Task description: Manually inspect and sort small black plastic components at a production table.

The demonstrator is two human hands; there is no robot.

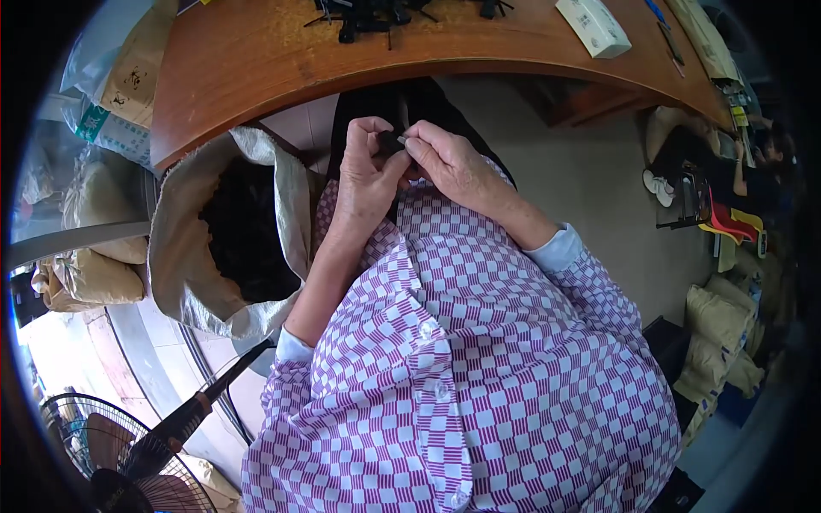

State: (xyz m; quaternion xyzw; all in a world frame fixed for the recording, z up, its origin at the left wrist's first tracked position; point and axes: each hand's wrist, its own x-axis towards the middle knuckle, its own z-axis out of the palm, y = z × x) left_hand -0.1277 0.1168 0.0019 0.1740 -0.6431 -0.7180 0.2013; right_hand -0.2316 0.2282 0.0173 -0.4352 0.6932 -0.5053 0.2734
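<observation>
Two bare hands close together in front of a purple-and-white checked cotton-looking shirt (pixel 530 342), above dark trousers (pixel 453 111), with one small, hard-looking black piece (pixel 391 141) between the fingertips. Key relation: black piece squarely in the narrow gap between left hand (pixel 363 179) and right hand (pixel 453 162), touching both, clearly nearer to neither. Pinched from its left side by left thumb and bent forefinger; gripped at its right end by right thumb and fingertips. Visible part slanting slightly, upper left to lower right; much of it hidden behind fingers, so unable to tell the full long axis. Unable, too, to tell a small grey edge at the right fingertips apart from a thumbnail.

Relative to the hands: piece at the far end of both, off the brown wooden surface (pixel 256 60) and just short of its near edge. Farther out on that surface, a cluster of black parts with thin prongs (pixel 351 30), well apart from the fingers, and a white box (pixel 594 30) off to the right. Beside the left forearm, a white woven sack (pixel 175 274) holding a dark heap (pixel 248 231), nearer to left hand than to right.
</observation>
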